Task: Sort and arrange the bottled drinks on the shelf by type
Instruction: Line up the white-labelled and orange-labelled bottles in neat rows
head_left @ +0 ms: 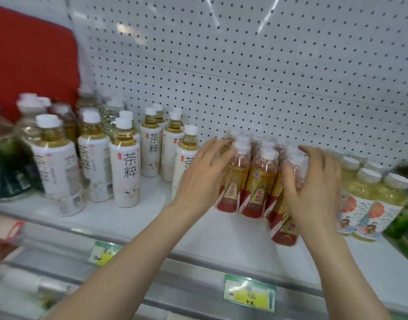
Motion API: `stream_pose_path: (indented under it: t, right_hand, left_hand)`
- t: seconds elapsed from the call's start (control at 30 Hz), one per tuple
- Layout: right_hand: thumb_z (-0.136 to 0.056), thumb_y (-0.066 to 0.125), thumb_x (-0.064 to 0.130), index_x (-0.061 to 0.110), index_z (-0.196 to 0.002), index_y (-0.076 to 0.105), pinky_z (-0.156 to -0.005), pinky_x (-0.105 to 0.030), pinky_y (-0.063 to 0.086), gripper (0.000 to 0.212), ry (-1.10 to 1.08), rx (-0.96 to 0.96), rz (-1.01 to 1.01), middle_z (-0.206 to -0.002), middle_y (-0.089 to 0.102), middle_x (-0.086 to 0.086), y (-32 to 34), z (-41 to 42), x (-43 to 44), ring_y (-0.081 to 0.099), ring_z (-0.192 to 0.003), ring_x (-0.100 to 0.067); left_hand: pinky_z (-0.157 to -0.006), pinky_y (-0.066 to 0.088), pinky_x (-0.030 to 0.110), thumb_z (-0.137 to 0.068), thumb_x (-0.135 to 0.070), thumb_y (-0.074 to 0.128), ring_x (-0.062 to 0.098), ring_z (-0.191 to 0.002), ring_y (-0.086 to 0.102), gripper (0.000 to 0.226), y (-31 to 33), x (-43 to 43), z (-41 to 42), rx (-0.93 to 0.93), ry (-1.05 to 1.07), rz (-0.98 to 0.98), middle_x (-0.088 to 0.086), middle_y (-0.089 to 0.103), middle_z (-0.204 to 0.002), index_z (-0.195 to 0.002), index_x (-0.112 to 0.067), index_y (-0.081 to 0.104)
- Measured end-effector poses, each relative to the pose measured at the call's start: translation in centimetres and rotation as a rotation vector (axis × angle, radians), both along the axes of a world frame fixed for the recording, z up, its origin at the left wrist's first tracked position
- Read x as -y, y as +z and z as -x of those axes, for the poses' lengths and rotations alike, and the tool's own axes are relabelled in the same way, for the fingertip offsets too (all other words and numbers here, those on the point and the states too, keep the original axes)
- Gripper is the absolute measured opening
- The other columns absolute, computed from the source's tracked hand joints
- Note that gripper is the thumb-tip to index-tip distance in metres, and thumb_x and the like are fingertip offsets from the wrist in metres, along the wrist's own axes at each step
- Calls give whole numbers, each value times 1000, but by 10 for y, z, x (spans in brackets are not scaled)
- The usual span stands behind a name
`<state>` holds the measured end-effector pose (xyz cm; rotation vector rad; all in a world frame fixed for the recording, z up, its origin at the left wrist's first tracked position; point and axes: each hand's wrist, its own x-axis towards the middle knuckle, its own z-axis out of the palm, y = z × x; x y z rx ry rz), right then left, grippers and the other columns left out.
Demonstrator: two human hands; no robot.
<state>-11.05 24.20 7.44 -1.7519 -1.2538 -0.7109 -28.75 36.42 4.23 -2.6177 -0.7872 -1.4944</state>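
Your left hand presses straight-fingered against the left flank of the red-label bottles, which stand on the shelf. Your right hand cups their right flank, thumb and fingers curled round the nearest bottle, which leans. Set that bottle upright, then close the group evenly from both flanks, keeping it apart from the white-label bottles to its left and the pale-yellow bottles to its right.

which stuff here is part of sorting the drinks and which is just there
Job: red-label bottles, left hand touching and right hand gripping them; white-label tea bottles; orange-slice-label bottles; dark green bottles
Just there: price tags; pegboard; red panel
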Motion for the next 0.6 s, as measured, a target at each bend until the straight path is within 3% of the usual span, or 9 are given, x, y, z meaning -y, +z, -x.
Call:
stream_pose_path:
  t: [0.07, 0.17, 0.3, 0.37, 0.47, 0.6]
  right_hand:
    - [-97, 58, 27, 14, -130, 55, -94, -36, 41, 36, 157, -15, 23, -122, 58, -7, 6, 32, -21, 52, -113, -24]
    - [-97, 57, 33, 22, -138, 49, -88, -41, 51, 44, 367, -77, 166, -122, 60, 0, 12, 76, -64, 62, -100, -17]
    - [-95, 56, 47, 31, -152, 26, -97, -40, 47, 66, 485, -155, 496, -140, 52, -4, 35, 108, -115, 56, -118, -21]
    - [-96, 58, 41, 31, -148, 31, -85, -33, 49, 60, 542, -222, 655, -130, 61, -3, 46, 117, -133, 61, -106, -21]
    - [-95, 62, 31, 28, -137, 42, -81, -34, 50, 46, 525, -185, 630, -109, 66, 0, 47, 125, -155, 64, -98, -23]
    - [-94, 62, 36, 28, -131, 46, -75, -32, 44, 42, 445, -150, 491, -106, 66, -1, 34, 148, -184, 63, -96, -25]
  left_hand:
    - [-112, 37, 42, -85, -1, 64, 34, -137, 41, 50, 1, 2, 34, 105, 75, -45, 12, 50, -142, -133, -12, 56]
    - [-112, 36, 42, -81, 6, 68, 35, -134, 42, 54, 6, -8, 91, 168, 268, -74, 15, 50, -140, -132, -8, 57]
    - [-109, 35, 44, -84, 0, 69, 37, -134, 40, 59, 22, -31, 154, 121, 441, 28, 18, 42, -147, -140, -6, 49]
    - [-110, 33, 42, -89, -11, 67, 33, -138, 37, 64, 30, -42, 172, 52, 460, 139, 13, 37, -153, -147, -9, 40]
    - [-106, 39, 43, -93, -27, 63, 28, -134, 45, 71, 31, -52, 180, -26, 430, 265, 8, 43, -151, -154, -16, 28]
    - [-99, 46, 45, -90, -37, 65, 28, -126, 53, 79, 30, -58, 180, -35, 393, 307, 6, 53, -142, -155, -22, 22]
